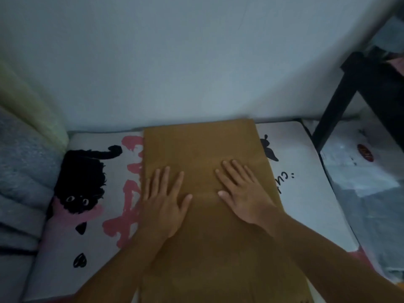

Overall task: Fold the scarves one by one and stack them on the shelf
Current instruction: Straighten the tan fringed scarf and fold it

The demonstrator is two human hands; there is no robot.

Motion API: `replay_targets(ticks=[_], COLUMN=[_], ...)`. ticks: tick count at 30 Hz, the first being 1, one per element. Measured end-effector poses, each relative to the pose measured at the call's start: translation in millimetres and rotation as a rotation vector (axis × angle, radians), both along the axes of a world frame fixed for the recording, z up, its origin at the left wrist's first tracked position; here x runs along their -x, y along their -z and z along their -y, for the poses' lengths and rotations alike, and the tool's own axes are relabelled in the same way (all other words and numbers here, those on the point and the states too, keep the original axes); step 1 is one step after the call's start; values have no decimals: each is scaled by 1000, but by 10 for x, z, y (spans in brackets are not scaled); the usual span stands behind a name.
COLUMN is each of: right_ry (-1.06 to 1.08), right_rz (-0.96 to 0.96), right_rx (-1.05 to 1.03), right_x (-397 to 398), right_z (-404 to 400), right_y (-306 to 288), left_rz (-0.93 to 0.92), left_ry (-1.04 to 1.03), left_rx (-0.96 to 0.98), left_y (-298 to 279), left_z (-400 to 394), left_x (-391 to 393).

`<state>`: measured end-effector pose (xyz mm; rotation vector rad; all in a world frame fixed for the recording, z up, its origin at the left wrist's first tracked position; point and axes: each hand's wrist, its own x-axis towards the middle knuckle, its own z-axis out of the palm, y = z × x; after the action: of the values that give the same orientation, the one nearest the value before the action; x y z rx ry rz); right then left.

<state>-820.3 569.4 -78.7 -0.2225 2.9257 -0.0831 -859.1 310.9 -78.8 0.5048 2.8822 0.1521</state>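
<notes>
A mustard-brown scarf [203, 145] lies flat as a long strip on a white mattress [306, 193] printed with a black cat and pink marks. It runs from the wall down to the bottom of the view. My left hand [165, 202] presses flat on the scarf near its left edge, fingers straight and spread. Near the right edge my right hand [242, 191] lies flat on the cloth in the same way. Neither hand grips anything.
A pale wall [196, 62] stands right behind the mattress. Grey folded bedding [21, 182] is piled at the left. A black frame with a slanted leg [341, 101] rises at the upper right, with clear plastic bags [367, 182] on the floor beside the mattress.
</notes>
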Motion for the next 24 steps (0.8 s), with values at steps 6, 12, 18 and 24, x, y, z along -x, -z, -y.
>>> replay_targets(ticks=[6,12,18,24], right_ry=[420,800,977,872], right_rz=[-5,7,33,-22], right_rx=[62,334,747,1209], right_x=[717,1523,1662,1244], right_z=[-613,-840,-818,-810], right_y=[-109,-242,-302,-946], left_rz=[-31,101,348,313], left_ry=[-286,-405,-498,-585], left_rx=[23,-37,-257,-851], left_y=[-168,-246,-323,-652], left_z=[125,-129,-68,11], left_x=[675,1714,2008,1757])
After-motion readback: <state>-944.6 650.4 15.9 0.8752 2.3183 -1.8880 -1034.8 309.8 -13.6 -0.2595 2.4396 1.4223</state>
